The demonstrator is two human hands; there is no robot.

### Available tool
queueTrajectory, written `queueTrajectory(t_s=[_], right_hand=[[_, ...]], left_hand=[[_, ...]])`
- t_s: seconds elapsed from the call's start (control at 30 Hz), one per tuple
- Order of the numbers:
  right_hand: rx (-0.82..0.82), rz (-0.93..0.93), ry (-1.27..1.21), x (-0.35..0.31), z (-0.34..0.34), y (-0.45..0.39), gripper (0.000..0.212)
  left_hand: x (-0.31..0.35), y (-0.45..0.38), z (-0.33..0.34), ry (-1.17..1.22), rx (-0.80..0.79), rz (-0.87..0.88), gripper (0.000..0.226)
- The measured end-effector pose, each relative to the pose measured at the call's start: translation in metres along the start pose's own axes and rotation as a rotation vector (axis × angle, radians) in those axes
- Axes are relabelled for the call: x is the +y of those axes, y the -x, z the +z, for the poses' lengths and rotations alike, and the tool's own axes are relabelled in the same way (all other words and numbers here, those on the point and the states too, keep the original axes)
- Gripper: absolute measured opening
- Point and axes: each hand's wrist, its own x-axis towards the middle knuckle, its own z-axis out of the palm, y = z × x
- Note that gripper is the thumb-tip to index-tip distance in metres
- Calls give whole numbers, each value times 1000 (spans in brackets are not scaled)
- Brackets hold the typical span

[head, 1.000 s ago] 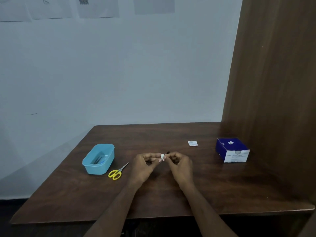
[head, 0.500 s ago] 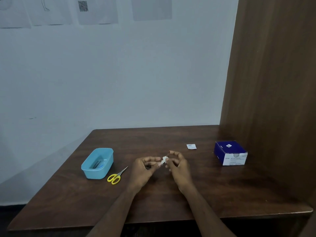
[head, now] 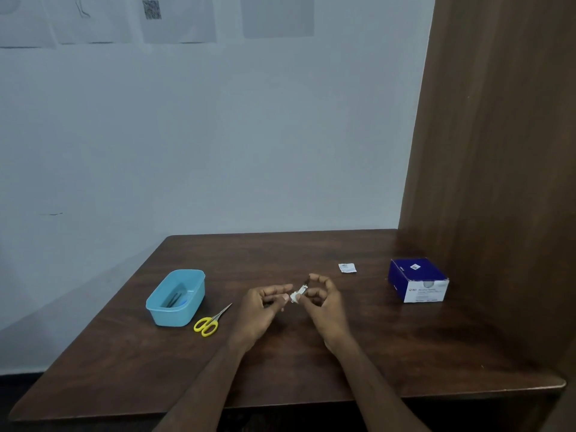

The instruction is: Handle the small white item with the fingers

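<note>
Over the middle of the dark wooden table [head: 311, 363], both hands meet around a small white packet [head: 298, 294]. My left hand [head: 265, 310] pinches its lower left end between thumb and fingertips. My right hand [head: 324, 302] pinches the upper right end, with the other fingers curled above it. The packet looks partly pulled apart, but it is too small to tell its contents.
A light blue plastic tub [head: 176, 297] with dark items inside stands at the left, yellow-handled scissors [head: 212, 321] beside it. Another small white packet [head: 347, 268] lies behind the hands. A blue and white box [head: 417, 280] sits by the wooden side panel [head: 498, 182] at the right.
The hands have drawn slightly apart and the white packet between them is stretched longer. The view has shifted a little; the other things on the table stay put.
</note>
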Motion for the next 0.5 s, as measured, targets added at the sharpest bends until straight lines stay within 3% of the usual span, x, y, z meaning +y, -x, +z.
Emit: queueTrajectory(t_s=[0.17,0.37,0.5], right_hand=[[-42,-3,-4,0,1,1,70],[30,11,1,1,2,-1,33],[33,1,6,3,2,-1,31]], left_hand=[[1,-1,-3,41,1,-46,25],[5,2,1,62,0,-34,18],[4,2,0,13,17,-36,19]])
